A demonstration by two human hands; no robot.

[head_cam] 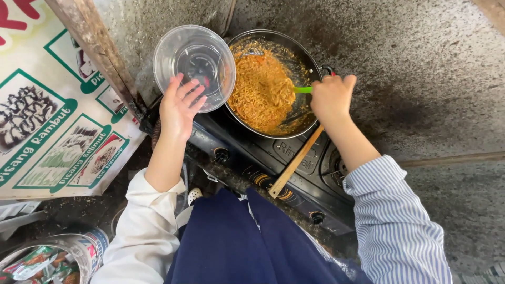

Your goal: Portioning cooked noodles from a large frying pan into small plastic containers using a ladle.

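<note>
My left hand (179, 108) holds a clear, empty plastic bowl (197, 60) by its near rim, tilted beside the left edge of a dark pan (273, 37). The pan sits on a black gas stove (247, 150) and is full of orange fried noodles (260, 89). My right hand (331, 97) is closed on a green utensil (302, 89) whose end reaches into the noodles at the pan's right side. The pan's long wooden handle (294, 163) points toward me, under my right wrist.
A printed menu poster (47, 121) leans at the left behind a wooden post (94, 47). A clear tub of snack packets (42, 260) stands at the bottom left. A stained grey wall (421, 79) rises behind the stove. My dark apron (236, 247) fills the bottom centre.
</note>
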